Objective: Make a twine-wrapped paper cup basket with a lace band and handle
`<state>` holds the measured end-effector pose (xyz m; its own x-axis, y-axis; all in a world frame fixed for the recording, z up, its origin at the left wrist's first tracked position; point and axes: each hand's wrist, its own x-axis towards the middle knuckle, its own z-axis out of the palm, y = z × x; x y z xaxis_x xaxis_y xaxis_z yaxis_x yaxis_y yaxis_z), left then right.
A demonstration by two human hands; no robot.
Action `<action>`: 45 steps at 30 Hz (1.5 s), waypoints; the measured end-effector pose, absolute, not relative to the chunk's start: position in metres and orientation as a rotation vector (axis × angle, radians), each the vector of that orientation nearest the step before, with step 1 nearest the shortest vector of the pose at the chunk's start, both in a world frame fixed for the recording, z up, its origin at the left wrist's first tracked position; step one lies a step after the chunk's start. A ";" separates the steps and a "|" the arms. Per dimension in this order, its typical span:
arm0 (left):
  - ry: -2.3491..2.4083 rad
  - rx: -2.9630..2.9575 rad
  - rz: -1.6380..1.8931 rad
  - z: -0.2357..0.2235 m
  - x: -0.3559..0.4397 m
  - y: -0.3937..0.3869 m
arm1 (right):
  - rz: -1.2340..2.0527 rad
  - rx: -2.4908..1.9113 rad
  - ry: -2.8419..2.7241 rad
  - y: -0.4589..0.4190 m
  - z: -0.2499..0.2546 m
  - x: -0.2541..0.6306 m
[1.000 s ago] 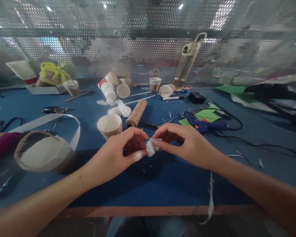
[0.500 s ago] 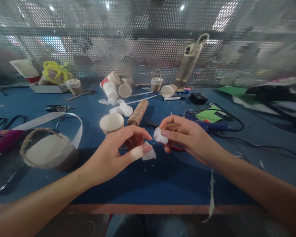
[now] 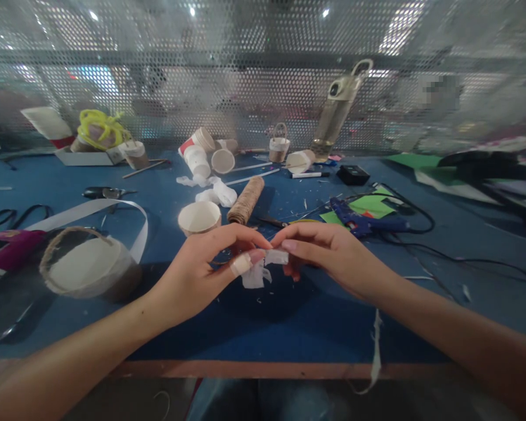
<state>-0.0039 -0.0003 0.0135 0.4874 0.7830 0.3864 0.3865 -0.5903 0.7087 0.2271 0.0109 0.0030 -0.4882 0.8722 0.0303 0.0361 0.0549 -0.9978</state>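
My left hand [image 3: 214,257], a bandage around its thumb, is closed in a pinch on a thin piece of white tissue paper [image 3: 255,276] that hangs below the fingers. Fingertips nearly touching it from the other side, my right hand [image 3: 328,248] pinches a small folded white tissue piece [image 3: 277,256]. Whether the two pieces are joined I cannot tell. Just beyond the hands stand an open paper cup [image 3: 199,216] and a roll of brown twine [image 3: 246,200]. Scissors [image 3: 274,222] lie partly hidden behind my right hand.
At left are a cup basket with a twine handle [image 3: 90,269], white ribbon [image 3: 142,228] and a purple tool [image 3: 15,251]. A blue glue gun [image 3: 363,221] with its cord lies right. Cups, crumpled white tissue [image 3: 221,193] and a tall bottle [image 3: 339,114] stand toward the mesh panel.
My hands have come together, the right one moving left and slightly down. The crumpled white piece in my right fingers now looks flatter, and more tissue hangs below my left thumb.
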 end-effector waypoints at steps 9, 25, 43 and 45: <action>0.855 2.155 1.011 0.005 0.000 0.000 | 1.534 -0.771 -1.595 0.002 -0.004 0.218; 0.856 2.451 1.099 0.011 -0.003 0.002 | 1.057 -0.901 -1.801 0.000 -0.005 0.220; 0.715 2.286 0.657 0.012 -0.004 0.002 | 1.064 -0.854 -1.381 0.002 -0.001 0.225; 0.703 2.296 0.666 0.012 -0.004 0.001 | 1.056 -0.880 -1.382 0.002 -0.002 0.225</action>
